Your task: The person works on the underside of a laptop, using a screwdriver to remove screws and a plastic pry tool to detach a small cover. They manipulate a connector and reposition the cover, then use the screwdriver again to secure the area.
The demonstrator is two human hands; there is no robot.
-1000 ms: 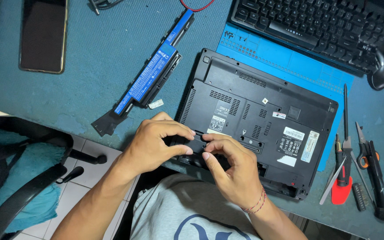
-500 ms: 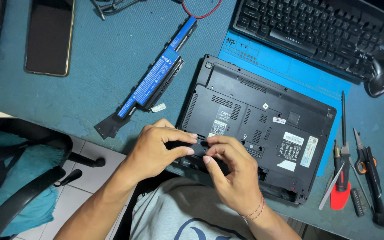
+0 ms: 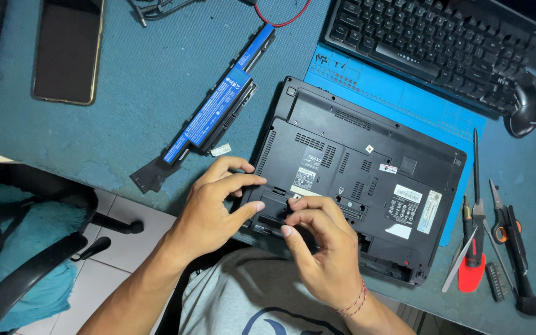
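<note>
Laptop (image 3: 355, 180), overturned, black, is lying at centre frame on the blue mat (image 3: 404, 102). My left hand (image 3: 212, 208) and right hand (image 3: 321, 248) are pinching a small cover panel (image 3: 274, 208) at its lower-left edge, fingers closed on it. Detached battery (image 3: 215, 115) is resting just beside, upper left.

Head camera — looking steeply down, close over desk (image 3: 125, 111).

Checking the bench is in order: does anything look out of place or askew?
The laptop lies upside down, skewed, overhanging the table edge. Its battery is out, lying beside it.
</note>
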